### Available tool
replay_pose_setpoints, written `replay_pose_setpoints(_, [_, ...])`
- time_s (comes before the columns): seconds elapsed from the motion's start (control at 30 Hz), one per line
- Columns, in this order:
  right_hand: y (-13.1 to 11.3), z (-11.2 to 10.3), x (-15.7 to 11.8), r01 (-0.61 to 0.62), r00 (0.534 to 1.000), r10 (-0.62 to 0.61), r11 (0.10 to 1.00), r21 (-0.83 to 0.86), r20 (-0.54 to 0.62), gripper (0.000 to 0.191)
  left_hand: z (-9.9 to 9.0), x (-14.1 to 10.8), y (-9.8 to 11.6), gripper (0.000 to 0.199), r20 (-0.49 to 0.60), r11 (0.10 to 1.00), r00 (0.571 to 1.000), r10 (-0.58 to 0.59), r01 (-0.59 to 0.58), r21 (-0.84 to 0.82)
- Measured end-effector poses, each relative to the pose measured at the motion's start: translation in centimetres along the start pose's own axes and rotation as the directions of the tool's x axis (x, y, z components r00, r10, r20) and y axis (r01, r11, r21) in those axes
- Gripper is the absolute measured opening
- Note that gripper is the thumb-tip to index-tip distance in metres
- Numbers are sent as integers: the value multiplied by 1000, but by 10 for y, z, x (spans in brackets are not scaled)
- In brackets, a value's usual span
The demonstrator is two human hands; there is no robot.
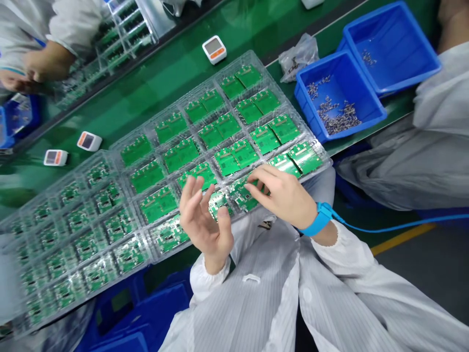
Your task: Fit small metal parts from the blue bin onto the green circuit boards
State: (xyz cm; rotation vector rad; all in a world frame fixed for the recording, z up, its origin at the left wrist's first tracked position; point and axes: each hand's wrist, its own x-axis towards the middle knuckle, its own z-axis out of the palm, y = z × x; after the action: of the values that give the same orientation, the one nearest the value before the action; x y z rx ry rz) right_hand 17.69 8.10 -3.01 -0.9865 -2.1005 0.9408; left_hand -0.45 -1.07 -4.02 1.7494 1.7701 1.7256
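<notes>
A clear plastic tray [116, 146] divided into compartments lies before me, with green circuit boards [234, 157] in its pockets. My left hand [205, 225] is raised over the tray's near edge, palm up and fingers spread, with nothing in it. My right hand [284, 195], with a blue wrist strap [318, 220] and cord, reaches into a near-row compartment. Its thumb and fingertips are bent together over a circuit board [242, 195] there; whatever is between the fingertips is too small or hidden to make out.
A second tray [78, 288] of boards adjoins on the left. Right of mine stand two blue bins [373, 120] [392, 54] with small metal parts, beside a plastic bag [298, 56]. White devices [214, 50] sit on the green bench. Co-workers' hands [47, 61] and a sleeve [443, 107] are nearby.
</notes>
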Motion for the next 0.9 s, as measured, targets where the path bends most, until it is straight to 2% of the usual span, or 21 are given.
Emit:
replay_pose_setpoints(0.07, [0, -4, -3, -10, 999, 7, 998, 55, 54, 10, -6, 1, -1, 39, 120, 998, 992, 39, -45, 46])
replay_pose_setpoints(0.13, [2, -8, -6, -8, 996, 0, 995, 96, 87, 8, -10, 4, -3, 32, 300, 987, 948, 106, -136, 84])
replay_pose_setpoints(0.2, [4, -11, -7, 10, 997, -17, 996, 87, 77, 9, -13, 7, -5, 28, 478, 962, 860, 177, -254, 100])
replay_pose_setpoints(0.27, [8, -13, -8, 51, 998, -52, 999, 14, 30, 13, -13, 9, -7, 25, 604, 934, 766, 218, -343, 99])
replay_pose_setpoints(0.3, [10, -14, -8, 85, 996, -85, 995, -45, 10, 15, -12, 9, -8, 24, 646, 925, 730, 222, -367, 96])
replay_pose_setpoints(0.37, [14, -16, -7, 175, 984, -175, 967, -183, 17, 18, -11, 10, -10, 25, 692, 917, 689, 216, -386, 98])
replay_pose_setpoints(0.5, [20, -22, -6, 366, 930, -327, 867, -339, 169, 23, -12, 11, -12, 22, 703, 893, 672, 234, -435, 118])
replay_pose_setpoints(0.67, [21, -25, -5, 441, 889, -333, 808, -391, 315, 24, -13, 13, -12, 15, 698, 865, 663, 270, -485, 126])
replay_pose_setpoints(0.8, [22, -28, -3, 454, 885, -339, 782, -427, 319, 20, -15, 16, -10, 14, 687, 869, 674, 271, -479, 127])
replay_pose_setpoints(0.9, [25, -32, -2, 431, 901, -329, 760, -487, 285, 19, -16, 17, -9, 13, 684, 874, 683, 257, -466, 137])
